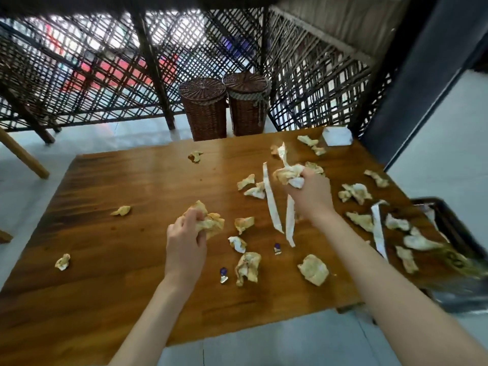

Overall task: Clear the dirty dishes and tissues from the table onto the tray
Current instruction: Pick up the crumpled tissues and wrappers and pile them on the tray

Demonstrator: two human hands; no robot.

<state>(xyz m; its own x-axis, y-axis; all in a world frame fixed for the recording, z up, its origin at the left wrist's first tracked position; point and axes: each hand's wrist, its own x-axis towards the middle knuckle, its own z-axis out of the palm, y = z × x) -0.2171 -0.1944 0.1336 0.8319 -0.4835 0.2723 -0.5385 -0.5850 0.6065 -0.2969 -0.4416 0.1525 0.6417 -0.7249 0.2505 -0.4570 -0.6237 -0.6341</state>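
Note:
Several crumpled, stained tissues lie scattered over the wooden table. My left hand grips a wad of stained tissues near the table's middle. Farther back and to the right, my right hand holds a bunch of crumpled tissues lifted above the table. Long white paper strips lie below that hand. A dark tray sits at the table's right edge with several tissues in it. Loose tissues also lie near the front.
Two small purple wrappers lie near the front of the table. A white tissue box stands at the far right corner. Two wicker baskets stand on the floor behind the table, before a lattice screen.

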